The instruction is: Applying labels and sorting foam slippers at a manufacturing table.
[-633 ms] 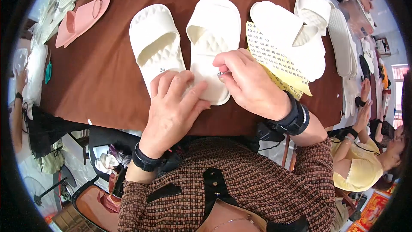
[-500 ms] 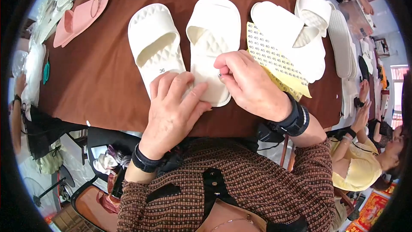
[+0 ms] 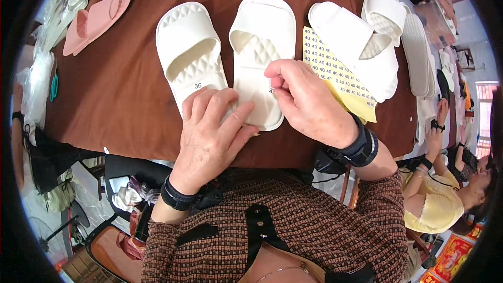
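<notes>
Where the right slipper (image 3: 255, 57) lies flat on the brown-covered bench (image 3: 120, 99), toe away from the person, a small dark mark (image 3: 270, 91) shows on its footbed beside the right thumb. The right hand (image 3: 314, 102) comes in with a narrow grip, thumb and fingertips drawn in close; whether they pinch the mark, or whether it sits loose on the footbed, I cannot tell. If it is a sticker, it could end up crooked or cling to the thumb, since the fingers cover much of that spot. The left hand (image 3: 207, 131) rests across both heels in a wide grip, thumb and forefinger apart at the right slipper, the other fingers on the left slipper (image 3: 189, 39), just below its print (image 3: 198, 86). Were that hand to lift, the right slipper could twist under a sideways push. Further right, a yellow sheet (image 3: 335, 71) lies close by the right wrist, which could drag it by brushing its edge. Beyond are white slippers (image 3: 343, 31); far left, a pink pair (image 3: 102, 18).
</notes>
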### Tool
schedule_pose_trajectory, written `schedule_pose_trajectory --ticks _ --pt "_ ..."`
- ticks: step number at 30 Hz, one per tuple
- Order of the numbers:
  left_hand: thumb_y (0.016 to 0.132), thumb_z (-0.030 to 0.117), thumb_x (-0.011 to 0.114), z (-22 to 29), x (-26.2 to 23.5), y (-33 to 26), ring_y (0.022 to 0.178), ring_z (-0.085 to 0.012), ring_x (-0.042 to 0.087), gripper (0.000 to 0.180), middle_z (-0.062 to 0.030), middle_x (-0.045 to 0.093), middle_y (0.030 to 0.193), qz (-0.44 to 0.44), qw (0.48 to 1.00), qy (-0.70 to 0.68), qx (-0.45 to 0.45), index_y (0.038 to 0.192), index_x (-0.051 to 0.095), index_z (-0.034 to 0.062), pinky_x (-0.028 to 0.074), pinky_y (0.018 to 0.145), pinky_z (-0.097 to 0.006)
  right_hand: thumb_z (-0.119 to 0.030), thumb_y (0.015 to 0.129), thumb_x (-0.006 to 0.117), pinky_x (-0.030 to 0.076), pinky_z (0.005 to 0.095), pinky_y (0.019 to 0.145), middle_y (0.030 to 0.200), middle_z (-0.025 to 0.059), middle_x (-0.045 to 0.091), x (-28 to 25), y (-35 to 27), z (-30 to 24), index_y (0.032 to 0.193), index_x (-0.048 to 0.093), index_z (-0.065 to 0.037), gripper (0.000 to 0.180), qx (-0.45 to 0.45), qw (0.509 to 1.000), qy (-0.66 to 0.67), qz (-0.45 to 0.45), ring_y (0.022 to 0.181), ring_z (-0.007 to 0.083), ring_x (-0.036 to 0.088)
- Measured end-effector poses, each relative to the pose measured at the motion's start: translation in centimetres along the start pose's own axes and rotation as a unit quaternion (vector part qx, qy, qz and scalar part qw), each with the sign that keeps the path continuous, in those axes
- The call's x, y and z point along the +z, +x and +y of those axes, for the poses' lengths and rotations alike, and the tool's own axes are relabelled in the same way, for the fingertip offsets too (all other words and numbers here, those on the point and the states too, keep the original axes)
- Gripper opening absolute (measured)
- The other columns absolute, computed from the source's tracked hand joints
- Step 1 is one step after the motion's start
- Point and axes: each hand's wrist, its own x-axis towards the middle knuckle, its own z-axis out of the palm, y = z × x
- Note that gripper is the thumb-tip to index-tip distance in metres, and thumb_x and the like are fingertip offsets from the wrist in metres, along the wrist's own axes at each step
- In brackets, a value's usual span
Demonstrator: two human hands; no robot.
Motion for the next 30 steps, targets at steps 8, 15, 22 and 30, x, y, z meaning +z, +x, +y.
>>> schedule_pose_trajectory --ticks 8,15,22,30 --pt "0.07 0.017 0.08 -0.1 -0.1 -0.2 0.108 -0.0304 0.051 0.042 -0.0088 0.055 0.115 -0.013 1.0 0.004 0.007 0.109 0.066 0.0084 0.039 0.098 -0.046 0.004 0.088 0.059 0.053 0.0346 0.071 0.095 0.0148 0.061 0.4 0.2 0.2 0.113 0.054 -0.002 0.027 -0.011 1.0 -0.013 -0.001 0.082 0.0271 0.063" --pt "0.067 0.017 0.081 0.1 0.0 -0.1 0.107 -0.0323 0.053 0.042 -0.0081 0.06 0.111 0.007 1.0 0.001 -0.004 0.105 0.068 0.0072 0.04 0.094 -0.045 0.003 0.089 0.059 0.052 0.0341 0.07 0.091 0.0138 0.06 0.3 0.2 0.3 0.114 0.055 -0.002 0.026 -0.008 1.0 0.007 0.013 0.08 0.0256 0.063" --pt "0.071 0.019 0.08 -0.1 0.0 -0.3 0.108 -0.0303 0.051 0.042 -0.0083 0.055 0.114 -0.005 1.0 0.006 0.006 0.109 0.066 0.0089 0.039 0.097 -0.046 0.001 0.089 0.054 0.048 0.0456 0.079 0.094 0.0203 0.061 -0.6 0.1 -0.4 0.109 0.051 0.0 0.02 0.017 1.0 -0.012 -0.018 0.09 0.0384 0.058" --pt "0.07 0.018 0.08 0.0 0.0 -0.3 0.107 -0.0305 0.052 0.042 -0.0084 0.055 0.114 0.002 1.0 0.009 0.007 0.109 0.066 0.0091 0.04 0.097 -0.046 0.002 0.087 0.06 0.052 0.0379 0.069 0.088 0.0159 0.061 0.2 0.0 -0.3 0.111 0.054 -0.002 0.024 -0.026 0.999 -0.043 0.011 0.078 0.0299 0.064"
